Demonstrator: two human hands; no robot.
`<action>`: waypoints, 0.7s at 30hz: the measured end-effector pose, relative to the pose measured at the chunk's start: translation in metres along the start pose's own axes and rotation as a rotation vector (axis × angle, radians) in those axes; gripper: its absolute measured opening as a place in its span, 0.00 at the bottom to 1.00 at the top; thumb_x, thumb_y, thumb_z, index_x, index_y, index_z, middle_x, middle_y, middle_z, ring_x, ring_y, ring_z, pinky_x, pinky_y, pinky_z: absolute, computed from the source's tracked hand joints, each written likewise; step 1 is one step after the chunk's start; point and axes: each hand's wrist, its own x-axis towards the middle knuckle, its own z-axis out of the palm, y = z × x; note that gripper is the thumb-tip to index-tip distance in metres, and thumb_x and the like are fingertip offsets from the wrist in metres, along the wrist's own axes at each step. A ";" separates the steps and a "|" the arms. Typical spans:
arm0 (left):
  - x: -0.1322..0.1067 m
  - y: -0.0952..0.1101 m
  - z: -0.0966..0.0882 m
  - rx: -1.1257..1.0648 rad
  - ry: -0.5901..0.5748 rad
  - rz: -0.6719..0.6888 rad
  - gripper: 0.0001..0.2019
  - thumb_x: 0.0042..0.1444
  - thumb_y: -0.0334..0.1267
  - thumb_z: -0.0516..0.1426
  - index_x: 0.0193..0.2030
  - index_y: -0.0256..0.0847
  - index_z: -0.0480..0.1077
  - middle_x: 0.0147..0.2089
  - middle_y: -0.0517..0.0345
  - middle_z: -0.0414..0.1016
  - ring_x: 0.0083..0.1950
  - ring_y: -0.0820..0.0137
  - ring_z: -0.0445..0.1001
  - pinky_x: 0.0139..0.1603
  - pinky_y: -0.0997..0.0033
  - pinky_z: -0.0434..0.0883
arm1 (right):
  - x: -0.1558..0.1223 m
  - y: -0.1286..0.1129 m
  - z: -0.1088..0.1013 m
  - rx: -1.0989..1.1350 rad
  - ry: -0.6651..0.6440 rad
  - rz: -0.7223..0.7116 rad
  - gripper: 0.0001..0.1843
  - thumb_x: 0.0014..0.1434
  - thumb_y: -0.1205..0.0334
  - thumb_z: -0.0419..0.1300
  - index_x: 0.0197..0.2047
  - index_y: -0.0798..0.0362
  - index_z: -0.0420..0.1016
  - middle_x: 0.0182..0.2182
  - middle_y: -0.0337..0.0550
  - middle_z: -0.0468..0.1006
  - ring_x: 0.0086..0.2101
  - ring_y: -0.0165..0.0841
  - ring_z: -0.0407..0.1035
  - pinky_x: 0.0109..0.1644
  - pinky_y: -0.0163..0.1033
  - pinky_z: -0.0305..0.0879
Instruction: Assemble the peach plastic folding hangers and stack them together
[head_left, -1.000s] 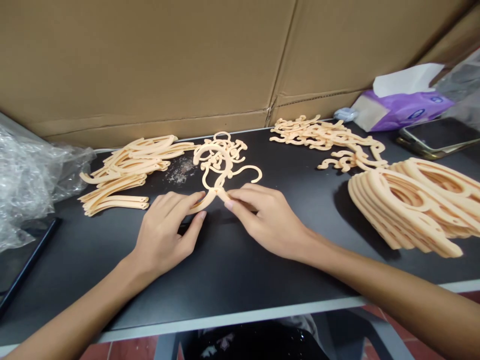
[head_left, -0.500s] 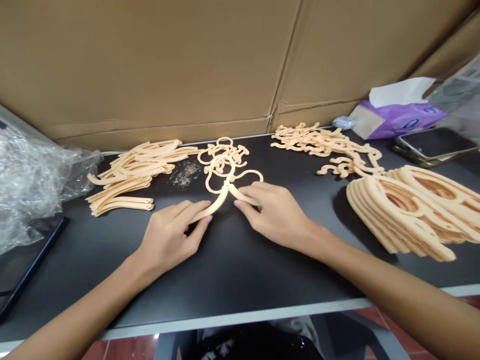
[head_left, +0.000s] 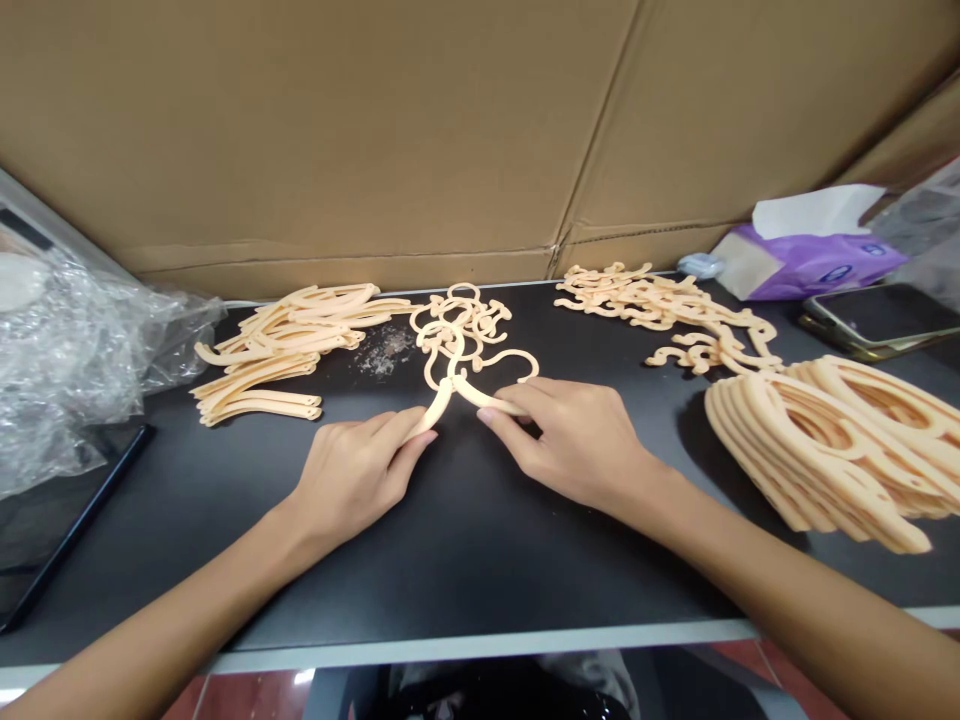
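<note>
A cream plastic folding clothes hanger (head_left: 438, 404) is held over the black table, its two arms spread and its curved hook pointing away from me. My left hand (head_left: 367, 460) pinches the left arm between thumb and fingers. The right arm is gripped by my right hand (head_left: 566, 430), thumb on the near side. Both outer arm ends are hidden in my fingers. Just beyond the joint lies a loose heap of cream hooks (head_left: 480, 325), partly behind the held hook.
Curved arm pieces (head_left: 274, 345) are piled at the left, small S-shaped pieces (head_left: 645, 297) at the back right. Stacked flat hanger parts (head_left: 810, 440) stand at the right. Beyond them are a phone (head_left: 885, 315) and a purple tissue pack (head_left: 821, 262). Clear plastic wrap (head_left: 67, 370) covers the far left. Cardboard (head_left: 360, 130) backs the table.
The camera view has shifted, so most of the scene sits slightly lower and further right. Both hands keep their grip on the hanger's arms, and the hook leans a little differently.
</note>
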 end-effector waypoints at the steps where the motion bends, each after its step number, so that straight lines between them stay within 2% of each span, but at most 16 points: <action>1: 0.000 0.000 0.000 -0.001 0.002 -0.007 0.11 0.71 0.40 0.53 0.46 0.39 0.75 0.29 0.60 0.80 0.24 0.72 0.74 0.27 0.73 0.61 | 0.001 0.000 -0.001 -0.026 -0.023 0.018 0.21 0.70 0.50 0.53 0.33 0.53 0.78 0.31 0.43 0.82 0.33 0.34 0.75 0.31 0.39 0.46; 4: 0.000 0.001 -0.001 0.015 -0.011 -0.020 0.12 0.71 0.41 0.52 0.44 0.39 0.75 0.29 0.60 0.79 0.24 0.72 0.74 0.26 0.73 0.60 | 0.003 -0.001 -0.004 -0.100 -0.085 0.041 0.23 0.70 0.48 0.52 0.32 0.53 0.77 0.32 0.43 0.83 0.32 0.35 0.75 0.30 0.39 0.42; 8: 0.000 0.000 0.000 0.043 -0.015 -0.016 0.12 0.71 0.41 0.52 0.43 0.39 0.75 0.29 0.60 0.79 0.25 0.71 0.75 0.26 0.71 0.60 | 0.001 -0.003 -0.005 -0.151 -0.097 0.042 0.24 0.71 0.47 0.50 0.34 0.53 0.77 0.34 0.43 0.83 0.31 0.34 0.75 0.30 0.38 0.40; 15: -0.001 -0.006 0.003 -0.023 0.118 0.017 0.11 0.67 0.39 0.58 0.52 0.38 0.76 0.29 0.62 0.76 0.25 0.74 0.71 0.29 0.72 0.63 | -0.001 0.002 0.001 -0.084 -0.028 -0.014 0.23 0.71 0.48 0.50 0.37 0.52 0.79 0.33 0.42 0.83 0.33 0.34 0.75 0.30 0.38 0.42; 18: -0.002 -0.005 0.002 -0.070 0.087 -0.008 0.10 0.67 0.38 0.59 0.51 0.39 0.77 0.29 0.62 0.74 0.25 0.75 0.70 0.29 0.73 0.63 | -0.002 0.003 0.004 -0.084 -0.012 -0.033 0.23 0.71 0.49 0.51 0.34 0.53 0.79 0.31 0.42 0.81 0.32 0.33 0.74 0.30 0.39 0.43; 21: 0.000 -0.003 0.000 -0.082 0.053 -0.008 0.09 0.67 0.37 0.58 0.49 0.40 0.78 0.34 0.59 0.75 0.31 0.73 0.73 0.32 0.72 0.65 | -0.003 0.003 0.004 -0.131 0.033 -0.062 0.23 0.70 0.50 0.52 0.31 0.53 0.80 0.30 0.43 0.80 0.31 0.33 0.73 0.30 0.38 0.45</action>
